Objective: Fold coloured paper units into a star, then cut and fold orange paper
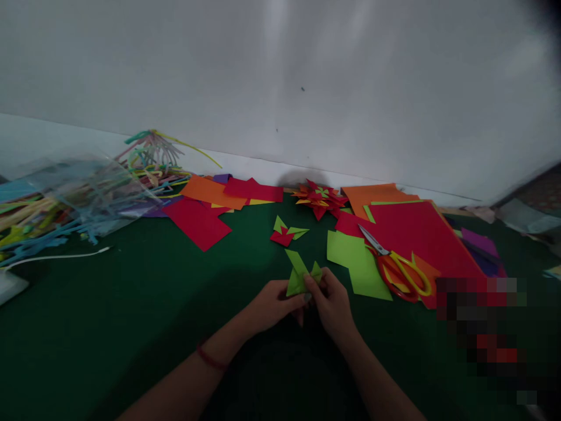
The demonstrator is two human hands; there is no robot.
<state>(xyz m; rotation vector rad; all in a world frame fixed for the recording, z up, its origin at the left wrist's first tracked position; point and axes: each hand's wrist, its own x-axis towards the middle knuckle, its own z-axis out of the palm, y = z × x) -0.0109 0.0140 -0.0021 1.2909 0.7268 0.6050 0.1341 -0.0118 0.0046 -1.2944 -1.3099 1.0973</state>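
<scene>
A folded piece of light green paper (298,279) is pinched between my two hands, low in the middle of the view. My left hand (277,304) grips its left and lower side, thumb on top. From the right, my right hand (329,298) closes on the other edge, and its fingers partly cover the folds. Just beyond lies a small folded piece in red and green paper (283,235). Farther back sits a layered star-shaped paper flower (319,199) in red, orange and green.
Scissors (390,257) with red and yellow handles rest on green sheets (366,266) and red sheets (416,228) at right. Red paper (199,225) and orange paper (213,192) lie back left. A clear bag (94,187) with colourful strips stands far left on the green table (144,292).
</scene>
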